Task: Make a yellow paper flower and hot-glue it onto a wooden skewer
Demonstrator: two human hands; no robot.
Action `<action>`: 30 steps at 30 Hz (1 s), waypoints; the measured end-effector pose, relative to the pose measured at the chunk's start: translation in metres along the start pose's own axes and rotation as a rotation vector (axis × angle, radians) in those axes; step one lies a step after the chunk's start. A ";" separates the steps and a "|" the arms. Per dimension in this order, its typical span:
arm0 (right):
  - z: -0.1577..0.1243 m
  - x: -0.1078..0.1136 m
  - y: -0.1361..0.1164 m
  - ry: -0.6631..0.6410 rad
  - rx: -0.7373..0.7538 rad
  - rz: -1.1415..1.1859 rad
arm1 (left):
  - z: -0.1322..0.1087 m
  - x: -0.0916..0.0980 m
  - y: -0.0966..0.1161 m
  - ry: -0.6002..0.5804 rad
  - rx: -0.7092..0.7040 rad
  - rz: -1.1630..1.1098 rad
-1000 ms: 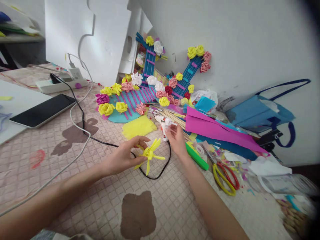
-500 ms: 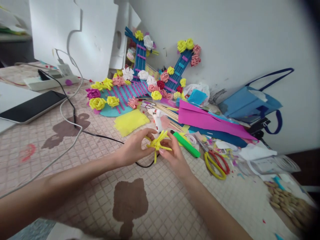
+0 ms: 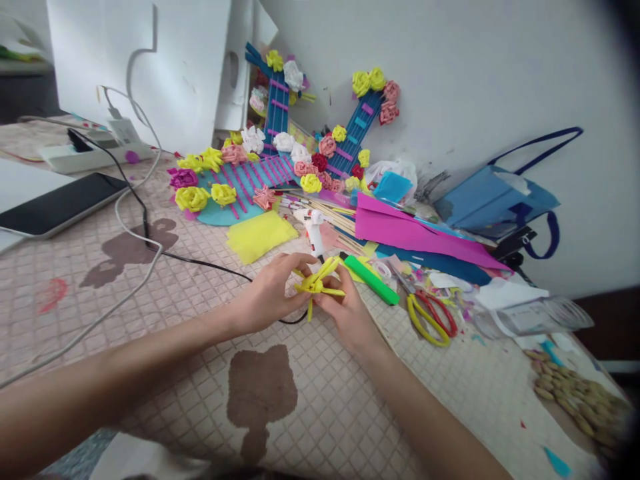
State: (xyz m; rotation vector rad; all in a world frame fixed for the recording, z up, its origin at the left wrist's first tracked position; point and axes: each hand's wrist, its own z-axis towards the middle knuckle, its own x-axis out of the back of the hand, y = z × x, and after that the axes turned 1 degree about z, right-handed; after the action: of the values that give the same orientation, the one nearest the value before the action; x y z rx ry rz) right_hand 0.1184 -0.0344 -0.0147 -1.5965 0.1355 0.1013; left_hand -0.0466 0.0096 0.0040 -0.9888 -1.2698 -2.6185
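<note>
Just above the table (image 3: 190, 373), centre of the view, left hand (image 3: 269, 292) and right hand (image 3: 351, 315) come together on a yellow paper flower (image 3: 316, 285)! The left is half-curled, thumb and forefinger making a loose C, tips at the flower's left side; the right is nearly closed, thumb and fingertips pinching the opposite side. And what a spread of petals: narrow strips fan from one centre, the longest slanting up and right, another out to the right, one pointing down, so that upper-right slant gives the clearest axis.

Just beyond, a white glue gun (image 3: 314, 230) stands with its nozzle to the left, beside a yellow sheet (image 3: 260, 237). Over to the right, scissors (image 3: 419, 299), one handle yellow, one red!

Farther out, the containers: a clear plastic container (image 3: 525, 319) lies on its side, contents too hazy to tell, and a blue tote bag (image 3: 480, 200) leans by the wall, something whitish at its mouth. Near the right edge, a heap of peanuts (image 3: 575, 400).
</note>
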 end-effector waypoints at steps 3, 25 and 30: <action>0.000 0.000 0.002 -0.003 0.013 0.007 | 0.000 0.000 -0.001 0.011 0.001 0.001; -0.002 0.000 0.002 -0.042 -0.012 0.035 | 0.004 -0.001 -0.005 -0.107 0.387 -0.576; -0.002 -0.001 0.002 -0.044 -0.009 -0.024 | 0.004 0.000 -0.004 -0.109 0.394 -0.560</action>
State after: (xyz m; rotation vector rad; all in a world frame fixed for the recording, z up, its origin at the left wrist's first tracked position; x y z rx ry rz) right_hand 0.1170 -0.0362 -0.0162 -1.6036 0.0819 0.1190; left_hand -0.0459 0.0148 0.0032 -0.8013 -2.2579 -2.5054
